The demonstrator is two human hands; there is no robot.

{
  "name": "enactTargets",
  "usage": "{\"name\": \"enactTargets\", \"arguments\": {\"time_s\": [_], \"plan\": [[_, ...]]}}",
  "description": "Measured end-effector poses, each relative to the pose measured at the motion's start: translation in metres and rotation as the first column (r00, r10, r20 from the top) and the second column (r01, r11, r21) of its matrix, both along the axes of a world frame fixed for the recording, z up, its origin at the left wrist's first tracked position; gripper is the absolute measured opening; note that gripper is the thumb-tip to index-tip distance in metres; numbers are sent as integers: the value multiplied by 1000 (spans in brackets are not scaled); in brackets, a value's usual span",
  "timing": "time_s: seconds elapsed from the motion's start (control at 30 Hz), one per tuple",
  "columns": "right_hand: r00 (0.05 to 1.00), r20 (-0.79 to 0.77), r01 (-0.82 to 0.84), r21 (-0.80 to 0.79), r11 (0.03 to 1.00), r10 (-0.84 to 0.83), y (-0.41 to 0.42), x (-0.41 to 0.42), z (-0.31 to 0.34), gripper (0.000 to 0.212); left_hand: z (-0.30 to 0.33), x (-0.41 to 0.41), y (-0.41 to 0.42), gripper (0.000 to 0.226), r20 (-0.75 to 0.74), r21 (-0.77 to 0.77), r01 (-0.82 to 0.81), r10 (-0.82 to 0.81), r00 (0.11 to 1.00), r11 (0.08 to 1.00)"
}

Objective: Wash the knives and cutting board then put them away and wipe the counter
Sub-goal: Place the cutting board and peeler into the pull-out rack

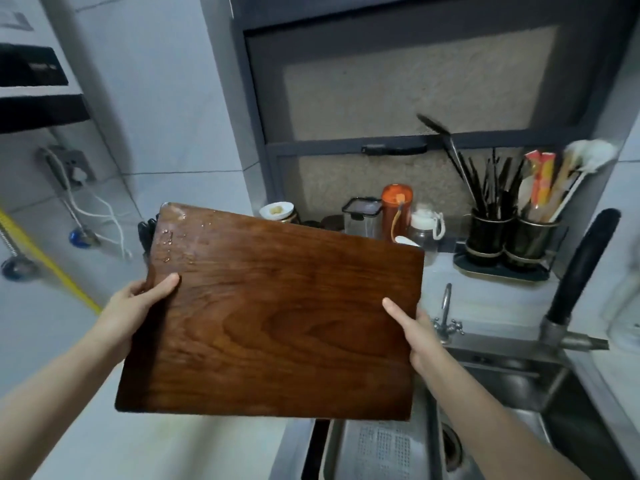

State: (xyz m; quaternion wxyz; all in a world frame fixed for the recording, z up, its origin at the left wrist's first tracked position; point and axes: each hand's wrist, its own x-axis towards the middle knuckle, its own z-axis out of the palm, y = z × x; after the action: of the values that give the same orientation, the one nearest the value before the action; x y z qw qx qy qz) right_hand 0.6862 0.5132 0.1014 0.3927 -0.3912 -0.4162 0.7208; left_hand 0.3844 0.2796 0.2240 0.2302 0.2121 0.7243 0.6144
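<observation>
Wooden and dark, the board (273,313) hangs tilted in mid-air at the frame's centre, above the tabletop (104,438) edge and the sink (502,386) at 5 o'clock. The left hand (138,306) clamps its 9 o'clock edge, thumb on top; the right hand (415,337) clamps the 3 o'clock edge likewise. Droplets gleam near the 11 o'clock corner, so it is probably slick. It looks stiff, thick and heavy; both side edges seem the safest hold.
</observation>
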Motion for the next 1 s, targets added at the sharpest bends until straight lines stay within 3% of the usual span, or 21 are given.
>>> {"name": "enactTargets", "arguments": {"time_s": [0.13, 0.37, 0.47, 0.73, 0.83, 0.93, 1.0], "plan": [[991, 104, 73, 113, 991, -85, 2, 5, 34, 87, -27, -1, 3, 25, 132, 90, 24, -35, 991, 996], [963, 182, 155, 227, 961, -198, -3, 18, 66, 94, -59, -2, 15, 44, 279, 197, 29, -85, 956, 980], [957, 164, 191, 275, 942, -241, -3, 23, 87, 77, -47, -9, 29, 42, 255, 261, 55, -124, 959, 964], [938, 5, 306, 457, 835, -347, -8, 24, 128, 68, 6, -28, 60, 41, 76, 414, 130, -177, 981, 901], [949, 63, 266, 368, 891, -309, -15, 23, 100, 72, -22, -33, 69, 41, 99, 325, 193, -236, 967, 926], [954, 94, 262, 203, 943, -285, -21, 26, 62, 71, -58, -34, 70, 70, 221, 210, 209, -255, 941, 955], [947, 122, 270, 191, 944, -296, -23, 28, 54, 93, -64, -25, 68, 53, 236, 240, 196, -253, 938, 951]]}}
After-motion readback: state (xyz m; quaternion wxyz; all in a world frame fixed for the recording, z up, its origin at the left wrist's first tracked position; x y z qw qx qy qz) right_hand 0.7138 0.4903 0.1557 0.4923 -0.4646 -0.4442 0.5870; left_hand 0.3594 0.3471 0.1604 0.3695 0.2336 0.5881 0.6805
